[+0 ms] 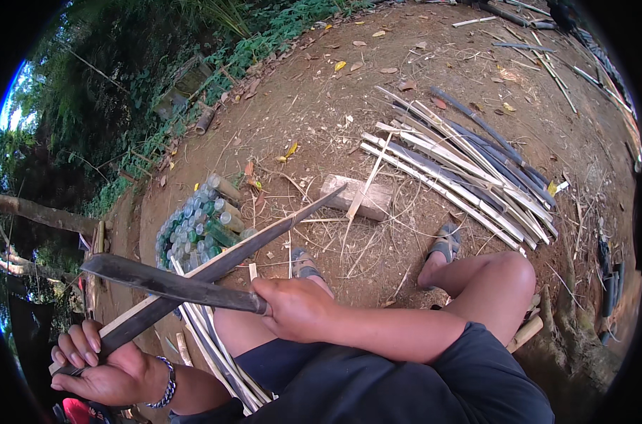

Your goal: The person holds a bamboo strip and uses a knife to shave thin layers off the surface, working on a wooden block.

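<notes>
Presently, the right hand (296,309) is gripping a machete (158,280), which is crossing over a dark split-bamboo strip (243,249). The left hand (117,373) is clasping this strip's near end, while its far tip is overlapping a wooden block (376,204); clear and green bottles (222,232) are lying heaped nearby, their contents too small to tell.

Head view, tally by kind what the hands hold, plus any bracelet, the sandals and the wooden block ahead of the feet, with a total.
Knife in the right hand: 1
Long strip in the left hand: 1
Bracelet: 1
Sandals: 2
Wooden block: 1
Total: 6
</notes>
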Action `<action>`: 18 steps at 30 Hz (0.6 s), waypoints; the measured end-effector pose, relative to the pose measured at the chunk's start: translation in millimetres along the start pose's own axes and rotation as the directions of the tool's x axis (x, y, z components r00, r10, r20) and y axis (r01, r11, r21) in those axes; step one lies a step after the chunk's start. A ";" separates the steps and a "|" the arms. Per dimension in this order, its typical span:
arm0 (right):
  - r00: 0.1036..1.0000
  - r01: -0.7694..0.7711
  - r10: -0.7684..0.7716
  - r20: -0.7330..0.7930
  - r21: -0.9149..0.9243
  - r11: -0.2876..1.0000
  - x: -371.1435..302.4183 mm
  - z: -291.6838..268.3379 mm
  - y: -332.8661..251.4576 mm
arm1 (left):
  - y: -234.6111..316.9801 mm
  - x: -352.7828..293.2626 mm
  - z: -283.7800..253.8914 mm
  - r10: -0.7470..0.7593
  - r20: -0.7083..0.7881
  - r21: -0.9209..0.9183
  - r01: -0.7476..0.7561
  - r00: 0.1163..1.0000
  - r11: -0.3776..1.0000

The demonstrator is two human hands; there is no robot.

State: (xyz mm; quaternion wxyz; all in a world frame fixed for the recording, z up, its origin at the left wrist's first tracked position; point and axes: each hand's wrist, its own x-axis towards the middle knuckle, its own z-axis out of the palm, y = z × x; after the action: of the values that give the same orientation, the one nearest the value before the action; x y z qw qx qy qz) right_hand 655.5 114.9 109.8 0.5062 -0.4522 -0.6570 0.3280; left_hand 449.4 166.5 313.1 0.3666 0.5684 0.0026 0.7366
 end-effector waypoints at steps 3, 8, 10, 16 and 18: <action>0.937 -0.346 0.339 -0.085 -0.099 0.933 -7.9 1.3 22.7 | 2.7 -0.2 -3.7 -0.024 -0.001 -0.014 0.024 1.000 1.000; 0.919 -0.394 0.393 -0.034 -0.148 0.907 -13.3 2.9 26.7 | 2.6 -1.8 -3.7 -0.008 0.022 -0.028 0.009 1.000 1.000; 0.990 -0.138 0.141 0.005 -0.177 0.975 -12.7 -2.1 18.0 | 3.7 -3.6 -3.4 -0.020 0.088 -0.083 0.027 0.996 0.996; 0.753 -0.655 0.631 -0.187 -0.120 0.746 -16.9 -29.9 59.5 | 1.4 4.0 -7.7 -0.006 -0.010 0.010 0.007 1.000 1.000; 0.760 -0.649 0.646 -0.072 -0.143 0.748 -14.1 -25.1 52.2 | -1.7 8.9 -9.6 0.015 -0.041 0.035 -0.014 0.999 0.999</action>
State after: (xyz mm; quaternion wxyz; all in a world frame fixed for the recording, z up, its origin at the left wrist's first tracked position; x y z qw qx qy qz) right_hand 694.4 120.8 65.0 0.3295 -0.6934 -0.4792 0.4255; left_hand 441.6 176.5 316.4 0.3512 0.5592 0.0190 0.7507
